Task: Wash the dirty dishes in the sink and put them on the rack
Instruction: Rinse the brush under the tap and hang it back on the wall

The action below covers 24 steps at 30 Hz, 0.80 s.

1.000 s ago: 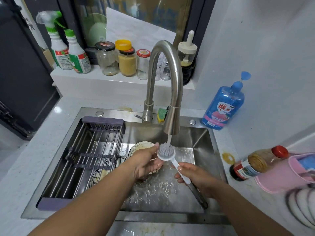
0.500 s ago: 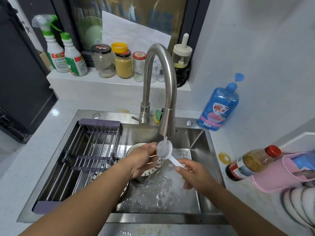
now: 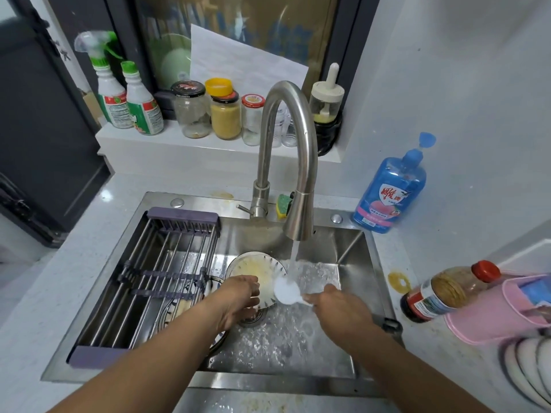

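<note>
While water runs from the tap [image 3: 293, 162] onto it, the white head of a dish brush [image 3: 286, 291] sits low in the sink [image 3: 268, 380], just over the right edge of a dirty bowl [image 3: 256, 268]. The right hand [image 3: 337, 311] grasps the brush by its handle, fingers wrapped round it, and the dark end of the handle sticks out past the wrist. The bowl, smeared with yellowish residue, lies on the sink floor near the drain. The left hand [image 3: 238, 302] hovers over the bowl's near rim and the drain with its fingers curled downward, apart from the brush head; I cannot tell whether it grips anything. A second, patterned dish [image 3: 215, 282] lies partly under the rack [image 3: 155, 281], a purple-ended set of metal bars spanning the left half of the sink with nothing on it. The sink floor is wet and foamy.

A yellow-green sponge [image 3: 282, 201] stands behind the tap's base. On the worktop [image 3: 59, 293], a blue soap bottle [image 3: 390, 192] stands right of the sink, and a red-capped sauce bottle [image 3: 444, 290] lies tilted against a pink container [image 3: 495, 314], with white plates [image 3: 527, 371] below. Jars [image 3: 208, 114] and two spray bottles [image 3: 128, 96] line the ledge behind.
</note>
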Each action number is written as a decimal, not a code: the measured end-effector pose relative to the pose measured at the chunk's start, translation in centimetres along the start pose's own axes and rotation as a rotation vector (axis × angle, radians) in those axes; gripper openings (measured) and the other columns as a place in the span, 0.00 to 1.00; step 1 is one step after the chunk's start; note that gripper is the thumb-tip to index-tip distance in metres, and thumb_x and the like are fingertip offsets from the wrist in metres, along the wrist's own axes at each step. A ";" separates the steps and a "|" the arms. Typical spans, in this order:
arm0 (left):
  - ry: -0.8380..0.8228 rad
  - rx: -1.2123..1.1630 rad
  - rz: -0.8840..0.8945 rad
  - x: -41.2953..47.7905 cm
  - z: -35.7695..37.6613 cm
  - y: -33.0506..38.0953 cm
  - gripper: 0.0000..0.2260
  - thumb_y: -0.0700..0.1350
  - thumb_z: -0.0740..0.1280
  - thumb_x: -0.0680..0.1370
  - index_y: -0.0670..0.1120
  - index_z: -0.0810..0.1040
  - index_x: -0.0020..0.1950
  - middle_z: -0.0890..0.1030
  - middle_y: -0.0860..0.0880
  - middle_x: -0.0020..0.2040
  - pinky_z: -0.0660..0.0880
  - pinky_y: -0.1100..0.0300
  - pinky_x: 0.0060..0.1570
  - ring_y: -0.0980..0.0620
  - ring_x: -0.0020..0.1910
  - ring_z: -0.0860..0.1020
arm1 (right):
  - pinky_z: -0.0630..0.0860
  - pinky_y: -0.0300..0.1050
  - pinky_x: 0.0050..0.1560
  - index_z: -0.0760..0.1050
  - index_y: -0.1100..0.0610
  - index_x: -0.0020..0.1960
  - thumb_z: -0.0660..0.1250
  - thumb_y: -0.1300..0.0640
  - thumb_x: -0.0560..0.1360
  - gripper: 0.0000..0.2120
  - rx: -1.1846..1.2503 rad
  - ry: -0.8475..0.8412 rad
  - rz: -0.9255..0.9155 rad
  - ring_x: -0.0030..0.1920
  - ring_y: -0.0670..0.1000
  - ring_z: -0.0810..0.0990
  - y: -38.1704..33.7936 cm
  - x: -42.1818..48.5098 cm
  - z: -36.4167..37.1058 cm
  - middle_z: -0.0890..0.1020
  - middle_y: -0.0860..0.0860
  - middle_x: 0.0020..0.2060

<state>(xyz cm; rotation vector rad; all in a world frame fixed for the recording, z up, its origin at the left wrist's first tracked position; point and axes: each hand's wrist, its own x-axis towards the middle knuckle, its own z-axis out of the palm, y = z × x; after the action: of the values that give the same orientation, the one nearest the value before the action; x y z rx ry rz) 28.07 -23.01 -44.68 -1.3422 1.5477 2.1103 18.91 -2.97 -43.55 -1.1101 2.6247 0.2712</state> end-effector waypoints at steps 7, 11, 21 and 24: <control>0.037 0.076 0.011 -0.3 -0.3 -0.5 0.12 0.35 0.57 0.84 0.45 0.76 0.47 0.76 0.43 0.53 0.76 0.61 0.33 0.48 0.46 0.74 | 0.74 0.48 0.50 0.72 0.42 0.73 0.62 0.59 0.83 0.21 0.001 -0.024 -0.162 0.48 0.54 0.79 -0.1 -0.8 0.9 0.77 0.52 0.54; 0.080 0.089 0.033 -0.4 -0.4 -0.8 0.12 0.34 0.57 0.84 0.46 0.77 0.51 0.77 0.43 0.50 0.74 0.58 0.37 0.49 0.43 0.74 | 0.69 0.49 0.45 0.74 0.42 0.71 0.65 0.60 0.81 0.21 0.004 0.013 -0.173 0.46 0.53 0.78 0.2 -1.2 1.4 0.77 0.52 0.52; 0.194 0.028 0.086 -0.7 -1.5 -0.4 0.13 0.37 0.56 0.85 0.41 0.77 0.66 0.79 0.41 0.55 0.76 0.54 0.43 0.43 0.51 0.79 | 0.70 0.44 0.39 0.78 0.45 0.66 0.77 0.59 0.70 0.26 0.062 0.194 -0.327 0.41 0.49 0.78 -2.3 -2.7 -0.7 0.79 0.48 0.44; 0.219 0.055 0.096 -0.7 -1.9 -0.3 0.13 0.37 0.57 0.85 0.41 0.77 0.65 0.79 0.43 0.47 0.68 0.58 0.36 0.48 0.40 0.74 | 0.73 0.50 0.57 0.73 0.50 0.71 0.67 0.67 0.77 0.26 0.026 0.018 -0.191 0.56 0.57 0.79 -2.5 -2.3 -0.4 0.78 0.57 0.59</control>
<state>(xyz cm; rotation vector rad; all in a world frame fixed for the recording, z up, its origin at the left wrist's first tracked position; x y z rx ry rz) 29.69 -24.24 -44.41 -1.5526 1.7741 2.0139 22.12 -3.27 -42.57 -1.3482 2.5062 0.1867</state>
